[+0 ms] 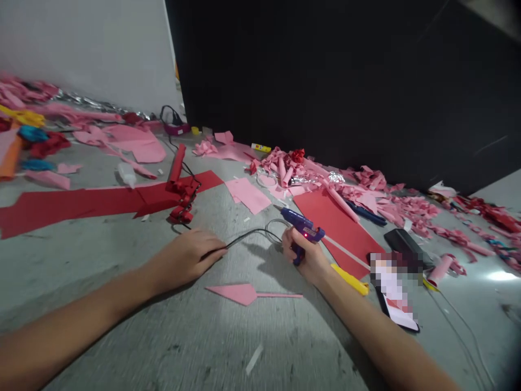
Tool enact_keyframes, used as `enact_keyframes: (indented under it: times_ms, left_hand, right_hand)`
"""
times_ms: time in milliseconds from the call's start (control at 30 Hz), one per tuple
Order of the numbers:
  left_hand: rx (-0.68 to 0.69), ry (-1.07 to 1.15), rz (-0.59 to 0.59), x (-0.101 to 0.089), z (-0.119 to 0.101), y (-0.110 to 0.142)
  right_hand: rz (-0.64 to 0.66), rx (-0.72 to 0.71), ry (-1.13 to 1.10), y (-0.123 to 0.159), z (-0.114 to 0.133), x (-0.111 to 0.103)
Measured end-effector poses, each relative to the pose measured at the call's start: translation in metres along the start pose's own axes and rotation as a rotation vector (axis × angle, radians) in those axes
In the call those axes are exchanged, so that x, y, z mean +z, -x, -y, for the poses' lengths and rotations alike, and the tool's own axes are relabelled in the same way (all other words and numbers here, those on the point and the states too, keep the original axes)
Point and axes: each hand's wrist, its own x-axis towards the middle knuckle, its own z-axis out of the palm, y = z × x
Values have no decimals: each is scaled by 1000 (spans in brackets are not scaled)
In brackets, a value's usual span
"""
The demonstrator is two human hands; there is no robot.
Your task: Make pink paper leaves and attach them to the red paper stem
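My right hand (307,260) is closed around the handle of a blue hot glue gun (300,222) whose nozzle points up and to the left; a white glue stick pokes out of its back. My left hand (189,258) rests on the grey floor with its fingers closed on the gun's black cord (252,233), which loops between my two hands. In front of my hands lies a pink paper leaf shape with a thin stem (244,294).
Pink paper scraps and rolls (285,163) litter the floor along a black board (345,81). Long red paper (81,203) lies left, a red sheet (337,225) right. A white glue bottle (127,174), a yellow cutter (350,279) and a black phone (402,241) are nearby.
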Motion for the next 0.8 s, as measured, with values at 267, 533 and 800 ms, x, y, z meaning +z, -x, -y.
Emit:
enact_keyframes:
  times_ms: [267, 533, 800]
  left_hand:
    - [34, -43, 26, -6, -6, 4]
    - [100, -28, 32, -14, -8, 3]
    - [101, -13, 28, -15, -5, 5]
  right_hand:
    - [12, -9, 16, 1, 4, -3]
    - [66, -14, 50, 3, 6, -1]
    - [119, -6, 70, 4, 3, -5]
